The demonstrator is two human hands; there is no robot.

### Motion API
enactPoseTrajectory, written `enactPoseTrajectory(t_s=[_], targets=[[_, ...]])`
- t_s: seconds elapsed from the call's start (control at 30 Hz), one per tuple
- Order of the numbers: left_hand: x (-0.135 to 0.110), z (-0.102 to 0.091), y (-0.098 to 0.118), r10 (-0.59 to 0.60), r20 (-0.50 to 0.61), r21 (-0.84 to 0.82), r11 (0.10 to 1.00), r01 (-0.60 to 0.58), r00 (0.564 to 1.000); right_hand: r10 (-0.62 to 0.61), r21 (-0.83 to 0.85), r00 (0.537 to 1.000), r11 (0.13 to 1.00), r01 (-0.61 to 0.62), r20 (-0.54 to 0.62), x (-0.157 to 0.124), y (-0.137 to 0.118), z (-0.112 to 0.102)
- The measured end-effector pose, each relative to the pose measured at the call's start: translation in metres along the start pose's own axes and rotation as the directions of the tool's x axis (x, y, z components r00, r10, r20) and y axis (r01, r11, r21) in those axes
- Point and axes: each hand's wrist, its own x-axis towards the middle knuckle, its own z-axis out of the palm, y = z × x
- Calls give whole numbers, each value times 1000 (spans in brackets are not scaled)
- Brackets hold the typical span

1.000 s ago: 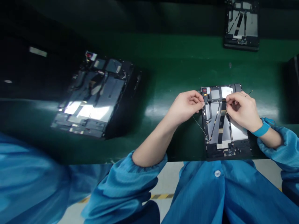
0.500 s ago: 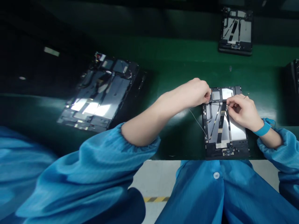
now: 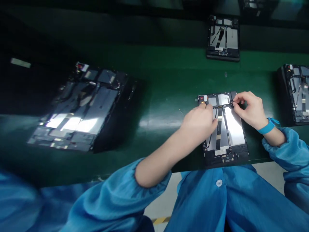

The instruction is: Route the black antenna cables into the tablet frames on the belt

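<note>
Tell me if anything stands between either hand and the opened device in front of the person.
Nothing visible does. The left hand is over the upper left part of the opened device, and the right hand is at its upper right edge.

Opened black tablet (image 3: 224, 133), flat

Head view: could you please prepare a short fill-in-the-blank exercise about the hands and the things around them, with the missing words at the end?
The left hand covers part of the ____ edge of the opened device, not its right one.
The wristband by the right hand is ____ in colour.
The tabletop beneath the device is ____.
On the jacket, a round button shows, coloured ____.

Missing words: left; blue; green; white.
</note>
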Motion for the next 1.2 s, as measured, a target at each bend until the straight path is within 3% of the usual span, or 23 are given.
enactPoseTrajectory(t_s=[0.1,0.2,0.47,0.6,0.73,0.93,1.2], targets=[[-3,12,16,-28,-33,58,998,30,999,-10,30,999,1000,8,42,-2,2,-4],[0,18,21,-56,-52,37,998,58,997,75,145,995,986,-84,64,-6,7,-7],[-2,9,8,-84,-6,-278,957,79,996,328,429,925,819,-380,191,-8,26,-5],[9,8,6,-59,-107,-427,904,8,992,333,463,917,792,-399,221,-7,29,-4],[34,12,7,98,-190,-358,919,-162,977,333,478,917,783,-399,220,-8,29,-4],[58,10,3,245,-74,-340,905,-255,967,349,494,912,767,-410,216,-8,28,-4],[63,5,4,204,-50,-414,886,-207,978,364,486,905,763,-426,221,-7,29,-5]])
